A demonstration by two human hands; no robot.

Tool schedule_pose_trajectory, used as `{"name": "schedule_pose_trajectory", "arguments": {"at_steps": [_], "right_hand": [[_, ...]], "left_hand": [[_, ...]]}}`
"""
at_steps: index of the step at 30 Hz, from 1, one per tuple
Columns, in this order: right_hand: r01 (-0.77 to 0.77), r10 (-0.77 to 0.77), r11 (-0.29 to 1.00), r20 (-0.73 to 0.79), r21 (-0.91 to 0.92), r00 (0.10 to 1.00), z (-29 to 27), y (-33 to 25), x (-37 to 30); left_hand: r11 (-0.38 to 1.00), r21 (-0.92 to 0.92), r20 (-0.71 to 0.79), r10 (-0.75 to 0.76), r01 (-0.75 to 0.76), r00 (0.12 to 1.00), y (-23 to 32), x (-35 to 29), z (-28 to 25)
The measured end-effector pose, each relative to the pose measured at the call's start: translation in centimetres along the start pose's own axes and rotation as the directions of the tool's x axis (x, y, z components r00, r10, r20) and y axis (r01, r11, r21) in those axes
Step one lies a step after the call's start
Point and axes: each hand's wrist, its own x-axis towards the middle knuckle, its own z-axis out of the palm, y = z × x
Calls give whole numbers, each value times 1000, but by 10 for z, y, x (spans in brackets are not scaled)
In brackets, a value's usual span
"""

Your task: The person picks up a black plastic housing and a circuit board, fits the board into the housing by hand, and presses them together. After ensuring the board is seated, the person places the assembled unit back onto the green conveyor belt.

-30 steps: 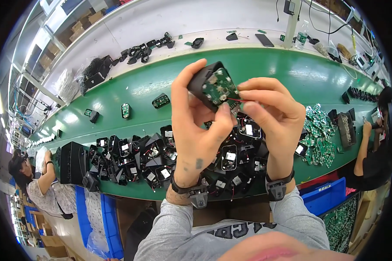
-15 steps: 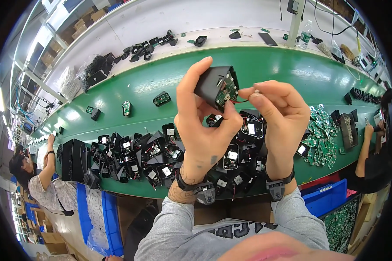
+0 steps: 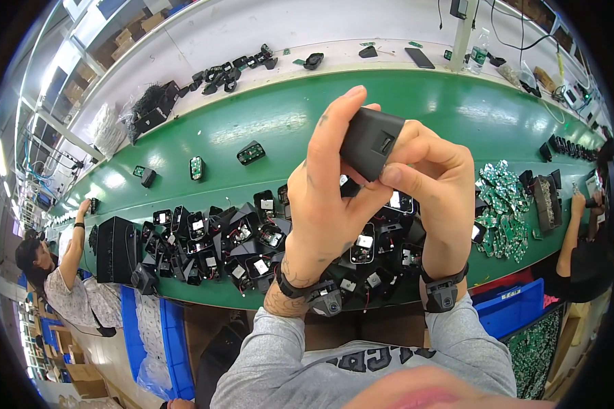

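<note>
A black plastic housing (image 3: 374, 142) is held up over the bench in my left hand (image 3: 324, 198), index finger along its far left side and thumb under its lower edge. Its closed outer face with a small rectangular slot shows; the circuit board inside is turned from view. My right hand (image 3: 440, 184) is closed at the housing's right edge, thumb and index finger bent together against its lower corner. What those fingertips pinch is hidden. Below both hands lies a pile of similar black housings (image 3: 242, 235) with wires and white blocks inside.
Green circuit boards (image 3: 501, 215) are heaped at right on the green bench (image 3: 300, 123). A black box (image 3: 116, 251) stands left of the pile. Separate housings (image 3: 251, 153) lie beyond it. Blue bins (image 3: 174, 347) sit below the bench edge. Co-workers (image 3: 54, 266) are at both sides.
The housing has turned so its board side faces away, and it has moved slightly right. My right fingers, which held a wire's small plug, have come up against the housing; the plug is now hidden.
</note>
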Motion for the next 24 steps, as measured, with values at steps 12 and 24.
{"name": "schedule_pose_trajectory", "arguments": {"at_steps": [12,24], "right_hand": [[67,-66,997,45,-35,997,-8,-2,3],[-138,134,989,64,57,989,-11,-3,5]], "left_hand": [[997,-41,37,-62,64,997,1,-1,1],[988,153,118,9,-27,993,1,0,-8]]}}
